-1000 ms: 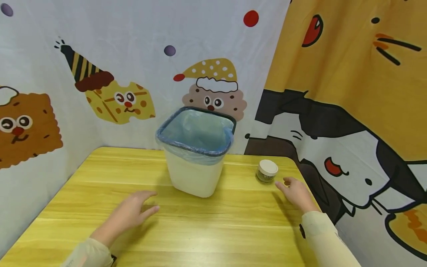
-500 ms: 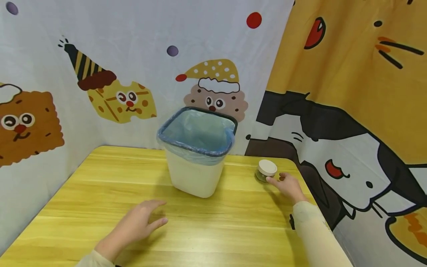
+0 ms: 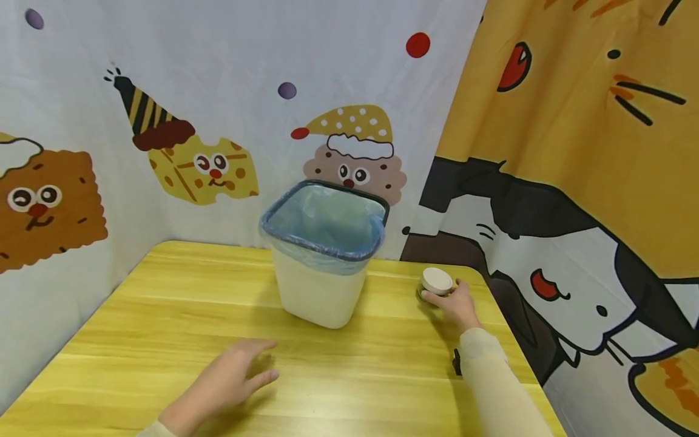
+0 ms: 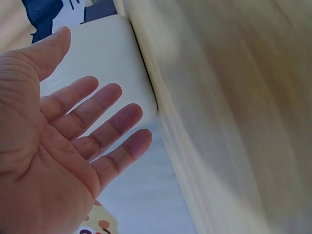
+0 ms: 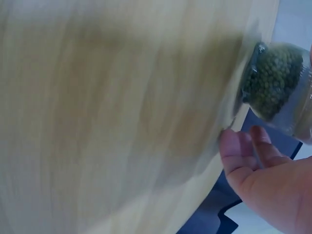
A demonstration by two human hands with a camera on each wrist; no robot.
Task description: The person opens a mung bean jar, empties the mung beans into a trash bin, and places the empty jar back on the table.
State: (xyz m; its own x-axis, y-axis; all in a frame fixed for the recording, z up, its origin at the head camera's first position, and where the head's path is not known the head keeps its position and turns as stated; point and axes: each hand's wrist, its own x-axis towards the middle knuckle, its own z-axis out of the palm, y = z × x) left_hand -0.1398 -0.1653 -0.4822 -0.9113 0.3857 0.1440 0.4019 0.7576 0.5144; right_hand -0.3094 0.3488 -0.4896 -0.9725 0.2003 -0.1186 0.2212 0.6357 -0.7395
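Observation:
At the table's back right stands a small clear jar with a white lid. The right wrist view shows small green beans inside it. My right hand holds the jar, thumb at its front and fingers along its right side; two fingers curl below the jar in the right wrist view. My left hand hovers over the front of the table, palm facing inward, fingers loosely spread, holding nothing. A white trash bin with a blue liner bag stands beyond it.
The wood-grain table ends in rounded back corners. A cartoon-printed cloth hangs close behind it, and a yellow, black and white one hangs along the right. The bin stands left of the jar.
My right hand has moved left onto the jar, its thumb reaching across the front. The left hand has shifted slightly right and toward me. Bin and jar stay in place.

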